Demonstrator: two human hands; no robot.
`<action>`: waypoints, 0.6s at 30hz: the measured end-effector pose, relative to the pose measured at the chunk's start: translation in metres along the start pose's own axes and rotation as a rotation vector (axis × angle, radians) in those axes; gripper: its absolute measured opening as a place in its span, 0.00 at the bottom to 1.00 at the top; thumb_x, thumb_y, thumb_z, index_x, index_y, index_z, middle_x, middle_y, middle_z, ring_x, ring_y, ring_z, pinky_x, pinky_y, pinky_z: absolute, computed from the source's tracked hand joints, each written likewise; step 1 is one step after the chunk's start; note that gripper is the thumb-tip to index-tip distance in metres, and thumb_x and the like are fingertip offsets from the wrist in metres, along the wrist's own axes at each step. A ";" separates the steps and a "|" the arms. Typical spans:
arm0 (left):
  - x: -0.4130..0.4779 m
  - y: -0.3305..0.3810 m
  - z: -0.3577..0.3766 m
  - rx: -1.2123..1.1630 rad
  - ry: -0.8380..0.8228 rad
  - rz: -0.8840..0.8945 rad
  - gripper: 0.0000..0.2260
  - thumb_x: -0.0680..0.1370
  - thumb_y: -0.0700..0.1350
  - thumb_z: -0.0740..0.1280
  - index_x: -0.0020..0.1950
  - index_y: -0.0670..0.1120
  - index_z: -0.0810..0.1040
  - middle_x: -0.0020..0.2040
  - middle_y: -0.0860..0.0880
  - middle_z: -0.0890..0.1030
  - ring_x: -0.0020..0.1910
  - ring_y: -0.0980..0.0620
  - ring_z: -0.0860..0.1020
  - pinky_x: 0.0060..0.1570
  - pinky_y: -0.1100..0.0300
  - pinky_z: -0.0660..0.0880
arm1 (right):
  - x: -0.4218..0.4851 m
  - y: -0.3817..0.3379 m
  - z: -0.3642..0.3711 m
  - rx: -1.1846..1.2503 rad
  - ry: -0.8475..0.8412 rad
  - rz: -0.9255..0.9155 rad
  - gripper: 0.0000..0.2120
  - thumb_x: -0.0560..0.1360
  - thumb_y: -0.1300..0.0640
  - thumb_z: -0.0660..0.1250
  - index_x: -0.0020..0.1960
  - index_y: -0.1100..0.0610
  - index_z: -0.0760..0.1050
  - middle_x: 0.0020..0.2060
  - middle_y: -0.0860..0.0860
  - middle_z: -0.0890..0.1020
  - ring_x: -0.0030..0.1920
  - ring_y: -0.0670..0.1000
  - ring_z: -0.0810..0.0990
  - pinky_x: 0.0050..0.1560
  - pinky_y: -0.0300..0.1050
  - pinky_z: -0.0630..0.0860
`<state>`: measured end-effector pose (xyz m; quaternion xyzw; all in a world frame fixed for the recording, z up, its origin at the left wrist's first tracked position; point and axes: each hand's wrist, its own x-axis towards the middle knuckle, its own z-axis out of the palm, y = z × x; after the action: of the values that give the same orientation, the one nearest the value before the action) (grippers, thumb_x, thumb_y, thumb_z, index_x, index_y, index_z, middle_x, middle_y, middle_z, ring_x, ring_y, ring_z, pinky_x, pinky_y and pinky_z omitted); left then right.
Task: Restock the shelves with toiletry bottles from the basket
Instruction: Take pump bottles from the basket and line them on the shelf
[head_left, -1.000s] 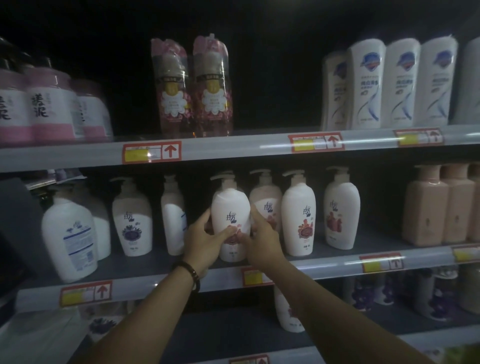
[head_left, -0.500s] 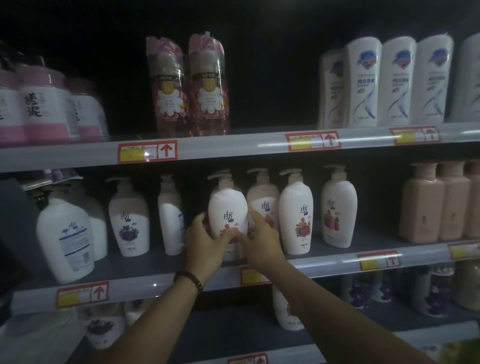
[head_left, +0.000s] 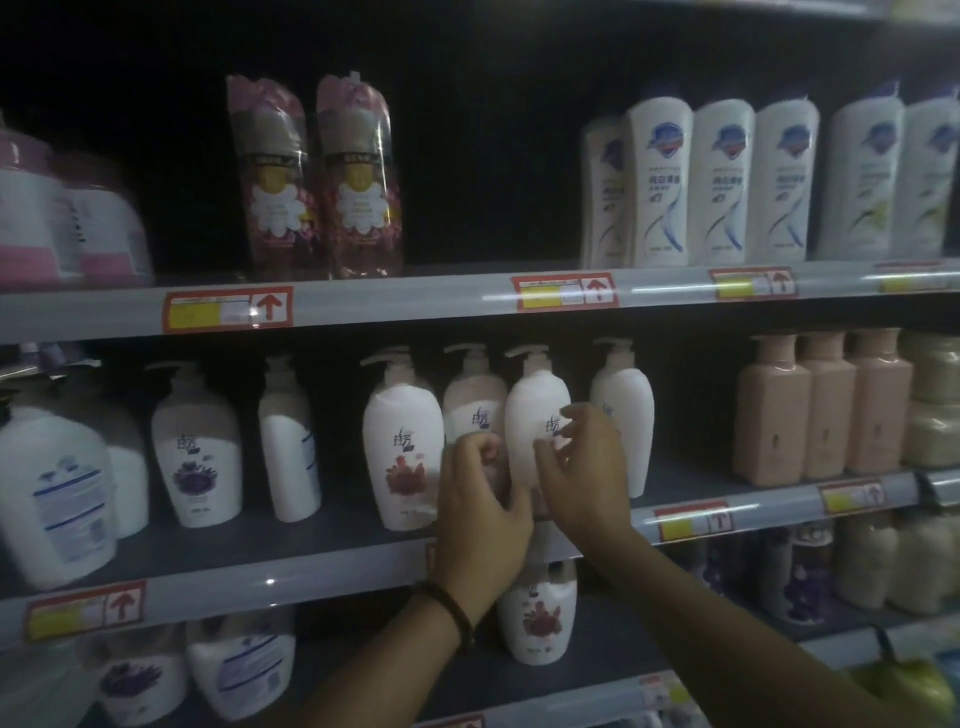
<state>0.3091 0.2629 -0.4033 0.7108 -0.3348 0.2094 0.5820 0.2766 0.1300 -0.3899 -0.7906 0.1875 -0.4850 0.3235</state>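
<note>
Wristband: a dark beaded wristband (head_left: 451, 618) sat on the left wrist, in front of and just below the middle shelf (head_left: 332, 564).
Left hand: the left hand (head_left: 480, 506) reached over the middle shelf's front rail. Its fingers were curled round the left flank of the pump bottle (head_left: 537, 410) and its thumb lay across the lower front, gripping it.
Right hand: the right hand (head_left: 584, 470) held the same bottle, with fingers curled over its front and right side.
Bottle's place: it stood upright on the middle shelf, close to the front edge. The hands hid its base, so I could not tell whether it was fully set down.
Progress: the bottle seemed already placed and was likely being straightened. The middle shelf held a nearly full front row, with a gap towards its left. The basket was not in view, so what remained could not be judged.
Bottle's look: a white, rounded body with a narrow neck, a pump head and dark lettering on the front. It looked smooth and probably slippery.
Neighbours: a red-flower bottle (head_left: 402, 441) stood just left of it on the middle shelf, and a pinkish bottle (head_left: 475, 395) stood between and behind them.
Farther along: pink square bottles (head_left: 826, 410) stood at the middle shelf's right end.
Below: another flowered bottle (head_left: 537, 618) stood under the middle shelf.
Above: tall white bottles (head_left: 722, 182) stood on the level over the middle shelf.
</note>
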 end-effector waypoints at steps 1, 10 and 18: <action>0.000 0.003 0.009 -0.019 -0.028 -0.025 0.18 0.79 0.44 0.75 0.62 0.58 0.71 0.57 0.65 0.72 0.56 0.64 0.77 0.48 0.77 0.75 | 0.003 0.005 -0.003 -0.008 0.000 0.011 0.19 0.78 0.52 0.72 0.65 0.49 0.70 0.58 0.49 0.78 0.54 0.50 0.80 0.55 0.56 0.82; 0.002 0.005 0.049 0.062 -0.083 -0.170 0.30 0.83 0.45 0.68 0.83 0.53 0.59 0.78 0.50 0.65 0.78 0.50 0.67 0.74 0.54 0.71 | 0.014 0.036 -0.002 0.002 -0.232 0.105 0.27 0.72 0.50 0.77 0.67 0.49 0.69 0.55 0.49 0.81 0.55 0.51 0.81 0.59 0.56 0.81; 0.001 0.008 0.053 0.095 -0.127 -0.246 0.34 0.85 0.43 0.64 0.86 0.56 0.51 0.77 0.46 0.64 0.77 0.47 0.67 0.74 0.51 0.72 | 0.013 0.042 0.006 0.024 -0.287 0.136 0.29 0.73 0.53 0.79 0.69 0.53 0.70 0.56 0.49 0.81 0.57 0.51 0.81 0.58 0.51 0.81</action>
<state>0.2988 0.2107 -0.4099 0.7849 -0.2711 0.1067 0.5468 0.2883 0.0943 -0.4124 -0.8333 0.1866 -0.3462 0.3884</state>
